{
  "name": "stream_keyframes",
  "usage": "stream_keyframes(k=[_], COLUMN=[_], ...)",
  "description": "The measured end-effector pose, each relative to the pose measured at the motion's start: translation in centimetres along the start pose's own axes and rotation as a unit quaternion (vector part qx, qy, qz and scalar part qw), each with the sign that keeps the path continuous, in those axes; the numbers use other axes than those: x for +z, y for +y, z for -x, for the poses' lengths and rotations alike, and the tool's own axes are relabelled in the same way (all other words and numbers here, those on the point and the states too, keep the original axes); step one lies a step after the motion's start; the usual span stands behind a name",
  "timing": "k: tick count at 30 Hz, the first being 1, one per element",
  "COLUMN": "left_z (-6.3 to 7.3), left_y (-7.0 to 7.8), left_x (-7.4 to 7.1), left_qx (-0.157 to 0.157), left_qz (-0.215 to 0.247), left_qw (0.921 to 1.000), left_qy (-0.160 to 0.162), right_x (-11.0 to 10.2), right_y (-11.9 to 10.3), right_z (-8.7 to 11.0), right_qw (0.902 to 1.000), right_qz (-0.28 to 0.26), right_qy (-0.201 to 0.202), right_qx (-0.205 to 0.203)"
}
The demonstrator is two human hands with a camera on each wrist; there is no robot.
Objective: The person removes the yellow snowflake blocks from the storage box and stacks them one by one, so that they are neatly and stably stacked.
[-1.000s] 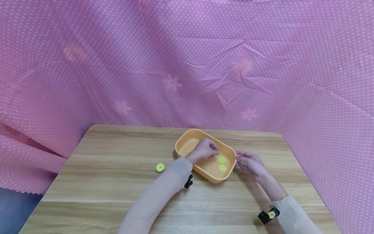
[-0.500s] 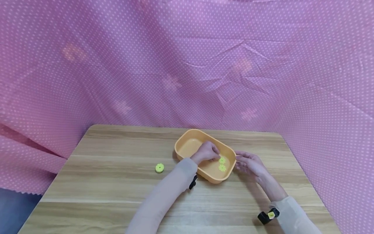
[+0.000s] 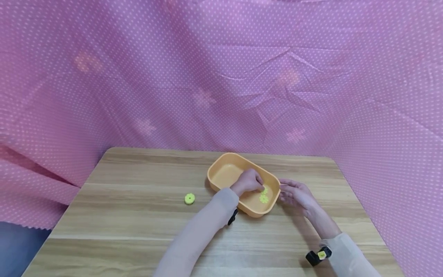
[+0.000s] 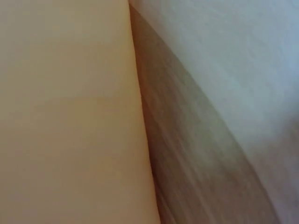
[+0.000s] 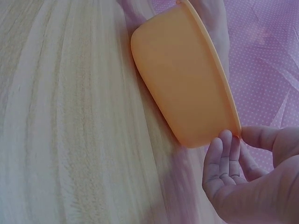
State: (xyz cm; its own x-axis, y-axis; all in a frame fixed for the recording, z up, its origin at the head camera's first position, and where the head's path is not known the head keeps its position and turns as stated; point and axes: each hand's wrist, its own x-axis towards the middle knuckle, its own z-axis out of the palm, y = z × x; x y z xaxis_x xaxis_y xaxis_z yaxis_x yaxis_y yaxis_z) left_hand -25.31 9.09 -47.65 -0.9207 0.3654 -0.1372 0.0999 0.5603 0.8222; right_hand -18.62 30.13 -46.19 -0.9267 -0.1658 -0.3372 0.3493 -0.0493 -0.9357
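Observation:
An orange rectangular tray [image 3: 225,175] sits aslant on the table. My left hand [image 3: 248,181] reaches into it, fingers curled, fingertips at the upper yellow flower-shaped piece [image 3: 265,190] and partly covering it. A second yellow flower-shaped piece [image 3: 263,199] lies just below it on the tray floor. At the tray's right end my right hand [image 3: 297,195] holds the rim; in the right wrist view its thumb [image 5: 259,136] meets the rim while fingertips [image 5: 225,136] bear on the outer wall. The left wrist view shows only the tray's wall [image 4: 70,116], wood and pale sleeve.
A thicker yellow flower-shaped piece [image 3: 189,199] lies on the wooden table [image 3: 121,215] left of the tray, near my left forearm. A pink dotted cloth [image 3: 207,77] hangs behind the table and along its sides.
My left hand has moved right and slightly down inside the tray, from beside the upper flower-shaped piece onto it. The right hand and tray have stayed in place.

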Motion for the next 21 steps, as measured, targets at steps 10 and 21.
stream_keyframes(k=[10, 21], left_z=[0.03, -0.15], left_y=[0.38, 0.23], left_x=[0.1, 0.05], left_qx=[0.008, 0.023], left_qz=[-0.063, -0.09], left_qw=[0.9979, 0.9955], left_qy=[-0.008, -0.02], right_x=[-0.12, -0.43], right_y=[-0.03, 0.15], right_z=[-0.05, -0.27], right_qw=[1.0, 0.9999], right_qz=[0.002, 0.012], right_qy=[-0.004, -0.003], right_qx=[-0.002, -0.008])
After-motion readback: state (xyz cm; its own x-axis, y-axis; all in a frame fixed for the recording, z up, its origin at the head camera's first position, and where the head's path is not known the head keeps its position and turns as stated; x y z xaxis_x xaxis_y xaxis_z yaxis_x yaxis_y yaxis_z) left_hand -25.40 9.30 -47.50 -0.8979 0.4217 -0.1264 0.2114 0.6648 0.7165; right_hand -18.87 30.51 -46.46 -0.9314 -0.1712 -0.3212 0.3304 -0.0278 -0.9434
